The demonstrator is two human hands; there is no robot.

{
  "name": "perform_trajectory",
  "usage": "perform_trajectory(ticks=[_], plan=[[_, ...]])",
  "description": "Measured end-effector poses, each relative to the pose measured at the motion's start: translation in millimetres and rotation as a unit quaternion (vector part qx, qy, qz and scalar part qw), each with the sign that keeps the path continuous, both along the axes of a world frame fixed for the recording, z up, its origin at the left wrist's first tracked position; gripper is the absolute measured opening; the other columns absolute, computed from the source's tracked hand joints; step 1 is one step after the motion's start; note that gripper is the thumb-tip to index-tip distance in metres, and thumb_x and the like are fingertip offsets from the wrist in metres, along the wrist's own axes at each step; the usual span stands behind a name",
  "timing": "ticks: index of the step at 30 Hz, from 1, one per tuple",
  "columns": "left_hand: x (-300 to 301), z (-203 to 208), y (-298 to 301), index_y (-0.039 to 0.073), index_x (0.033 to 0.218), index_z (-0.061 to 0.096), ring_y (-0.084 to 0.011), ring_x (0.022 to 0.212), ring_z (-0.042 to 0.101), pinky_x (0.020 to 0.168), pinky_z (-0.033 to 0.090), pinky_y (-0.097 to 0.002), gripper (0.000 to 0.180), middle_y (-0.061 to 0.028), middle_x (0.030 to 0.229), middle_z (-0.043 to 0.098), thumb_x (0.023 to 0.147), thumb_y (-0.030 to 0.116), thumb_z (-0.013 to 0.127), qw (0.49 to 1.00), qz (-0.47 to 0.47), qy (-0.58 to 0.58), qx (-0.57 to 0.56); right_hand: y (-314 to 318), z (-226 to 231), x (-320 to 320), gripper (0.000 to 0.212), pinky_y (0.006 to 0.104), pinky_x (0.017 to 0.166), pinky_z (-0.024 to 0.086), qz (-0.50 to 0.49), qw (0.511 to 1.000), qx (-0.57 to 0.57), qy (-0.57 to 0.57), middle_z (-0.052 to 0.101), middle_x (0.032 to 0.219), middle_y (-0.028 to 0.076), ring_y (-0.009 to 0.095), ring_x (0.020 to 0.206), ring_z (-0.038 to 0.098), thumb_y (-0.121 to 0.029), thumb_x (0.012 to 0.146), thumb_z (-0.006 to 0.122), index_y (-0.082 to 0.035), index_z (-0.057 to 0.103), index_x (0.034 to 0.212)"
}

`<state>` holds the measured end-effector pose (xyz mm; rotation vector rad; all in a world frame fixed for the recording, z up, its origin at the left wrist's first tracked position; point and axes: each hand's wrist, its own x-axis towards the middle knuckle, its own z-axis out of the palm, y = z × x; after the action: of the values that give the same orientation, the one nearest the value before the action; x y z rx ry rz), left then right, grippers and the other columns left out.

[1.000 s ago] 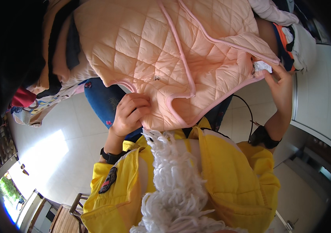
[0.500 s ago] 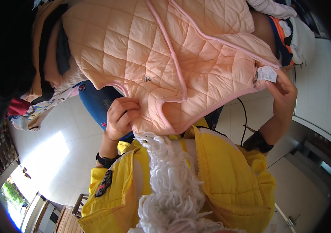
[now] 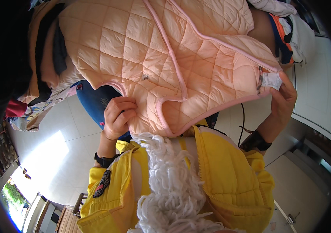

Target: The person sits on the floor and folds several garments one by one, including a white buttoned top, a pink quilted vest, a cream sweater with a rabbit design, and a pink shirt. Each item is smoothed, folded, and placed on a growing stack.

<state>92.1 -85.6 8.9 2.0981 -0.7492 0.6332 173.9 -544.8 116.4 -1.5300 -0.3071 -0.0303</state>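
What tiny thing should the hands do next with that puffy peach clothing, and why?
Maybe the left hand should gently ease outward to pull the quilted peach garment flatter, because it looks wrinkled between the two hands, and the right hand holds the other side at the white tag.

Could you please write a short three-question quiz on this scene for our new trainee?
1. Which hand touches the small white rectangular label on the peach quilted garment with pink edging?
2. True or false: the yellow zip-front jacket worn by the person is fastened closed.
3. Fill in: the left hand grips the garment, and the band around its wrist is ____.

Key:
1. The right hand.
2. False; its front edges hang apart.
3. Black.
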Motion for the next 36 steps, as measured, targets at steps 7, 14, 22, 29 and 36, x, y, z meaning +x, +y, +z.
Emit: perform_trajectory(ticks=[7, 14, 22, 29, 36], plan=[[-0.1, 1.6, -0.7, 0.005, 0.082, 0.06, -0.0292, 0.084, 0.066, 0.067, 0.054, -0.0355, 0.018, -0.009, 0.089, 0.065, 0.068, 0.002, 0.072, 1.0, 0.001, 0.002, 0.002, -6.2, -4.8, 0.0, 0.056, 0.0352, 0.101, 0.042, 0.027, 0.999, 0.006, -0.023, 0.061, 0.118, 0.012, 0.022, 0.114, 0.058, 0.02, 0.074, 0.06, 0.003, 0.06, 0.128], [-1.2, -0.4, 0.3, 0.005, 0.083, 0.06, -0.0296, 0.084, 0.066, 0.068, 0.054, -0.0362, 0.018, -0.0092, 0.09, 0.065, 0.069, 0.001, 0.072, 1.0, -0.003, 0.003, -0.003, -2.2, -2.3, -0.2, 0.048, 0.0337, 0.097, 0.043, 0.023, 0.999, -0.004, -0.031, 0.062, 0.113, 0.011, 0.022, 0.11, 0.059, 0.02, 0.076, 0.059, 0.001, 0.066, 0.119], [0.7, -2.6, -2.8, 0.004, 0.087, 0.062, -0.0293, 0.085, 0.065, 0.072, 0.053, -0.0375, 0.02, -0.0093, 0.093, 0.064, 0.069, -0.001, 0.07, 0.998, -0.044, 0.038, -0.016, 57.4, 17.8, -3.1, 0.04, 0.0329, 0.082, 0.047, 0.069, 0.855, -0.508, -0.076, 0.068, 0.102, 0.016, 0.031, 0.09, 0.057, 0.017, 0.073, 0.053, -0.002, 0.074, 0.102], [-1.0, -3.1, -0.8, 0.003, 0.092, 0.061, -0.0308, 0.092, 0.065, 0.076, 0.052, -0.0391, 0.023, -0.0108, 0.098, 0.064, 0.07, 0.0, 0.068, 0.994, -0.072, 0.076, 0.016, 55.1, 44.8, -4.3, 0.024, 0.0283, 0.073, 0.051, 0.342, 0.874, -0.334, 0.084, 0.072, 0.088, 0.015, 0.024, 0.081, 0.068, 0.006, 0.081, 0.061, -0.002, 0.074, 0.099], [-2.2, -4.7, 1.3, 0.003, 0.098, 0.062, -0.031, 0.105, 0.063, 0.087, 0.05, -0.0431, 0.024, -0.0107, 0.105, 0.064, 0.075, 0.005, 0.066, 0.987, -0.107, 0.117, 0.034, 71.6, -18.0, 26.0, 0.031, 0.029, 0.074, 0.051, -0.06, 0.9, -0.412, -0.131, 0.064, 0.122, 0.012, 0.023, 0.098, 0.065, -0.007, 0.076, 0.07, -0.003, 0.072, 0.107]])
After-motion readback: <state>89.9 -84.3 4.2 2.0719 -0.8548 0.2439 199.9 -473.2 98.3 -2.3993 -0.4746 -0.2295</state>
